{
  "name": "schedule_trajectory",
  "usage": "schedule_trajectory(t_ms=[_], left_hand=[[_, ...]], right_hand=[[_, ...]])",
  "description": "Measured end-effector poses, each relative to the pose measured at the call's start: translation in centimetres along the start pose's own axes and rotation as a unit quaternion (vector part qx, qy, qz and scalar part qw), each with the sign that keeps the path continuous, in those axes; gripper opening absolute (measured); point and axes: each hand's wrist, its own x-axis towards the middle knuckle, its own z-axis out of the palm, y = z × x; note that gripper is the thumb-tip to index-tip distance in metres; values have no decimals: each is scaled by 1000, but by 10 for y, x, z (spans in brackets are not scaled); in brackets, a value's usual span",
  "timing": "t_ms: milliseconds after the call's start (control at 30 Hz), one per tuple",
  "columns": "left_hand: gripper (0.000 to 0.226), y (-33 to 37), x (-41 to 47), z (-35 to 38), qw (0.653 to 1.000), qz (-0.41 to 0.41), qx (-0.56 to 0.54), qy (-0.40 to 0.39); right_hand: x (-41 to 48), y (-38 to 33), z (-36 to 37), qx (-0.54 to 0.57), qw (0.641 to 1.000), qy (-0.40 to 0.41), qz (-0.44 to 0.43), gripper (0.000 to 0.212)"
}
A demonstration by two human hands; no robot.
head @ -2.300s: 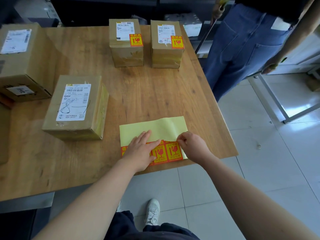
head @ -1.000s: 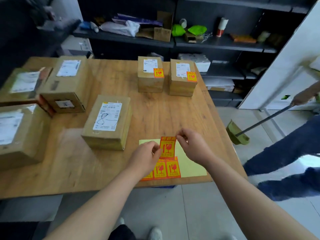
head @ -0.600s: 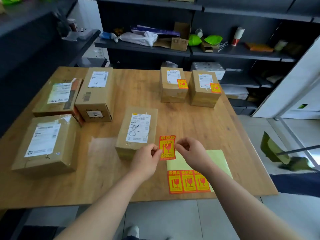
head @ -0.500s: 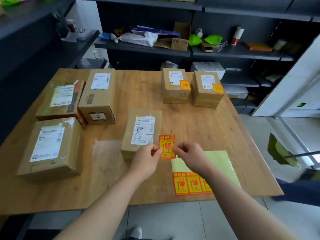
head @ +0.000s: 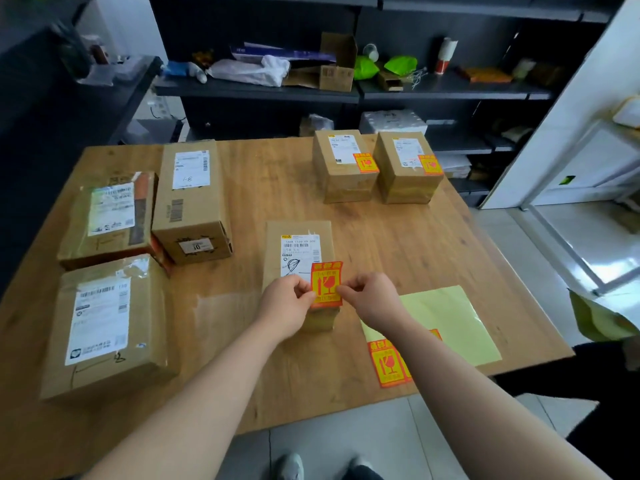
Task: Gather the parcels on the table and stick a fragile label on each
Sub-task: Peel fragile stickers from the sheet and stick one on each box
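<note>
An orange fragile label [head: 326, 284] is pinched on its left edge by my left hand [head: 286, 306] and on its right edge by my right hand [head: 374, 299]. It hangs over the near right corner of a small brown parcel [head: 298, 251] with a white shipping slip. Two parcels at the back, one [head: 343, 171] beside the other [head: 407, 168], each carry an orange label. Three larger parcels stand on the left: a tall one [head: 192, 199], a flat taped one [head: 107, 220] and a near one [head: 104, 323]. The yellow backing sheet [head: 446, 317] holds more labels [head: 388, 363].
The wooden table [head: 242, 358] ends close to my body and at the right. Dark shelves [head: 311, 88] with clutter stand behind it. A green dustpan [head: 595, 317] and a dark-clothed person [head: 609, 375] are at the right, over a tiled floor.
I peeled one label off the sheet and carried it with both hands leftward and forward over the small parcel. The person at the right moved back with the dustpan.
</note>
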Motion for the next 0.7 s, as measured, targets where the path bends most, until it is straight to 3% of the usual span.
schedule_trajectory(t_ms=[267, 433, 700], left_hand=[[4, 0, 9, 0, 999, -16, 50, -8], [26, -2, 11, -2, 998, -46, 10, -31], [27, -1, 11, -2, 998, -50, 36, -32]], right_hand=[[11, 2, 11, -48, 998, -11, 36, 21], [13, 5, 12, -53, 997, -31, 37, 25], [15, 5, 10, -38, 997, -43, 44, 22]])
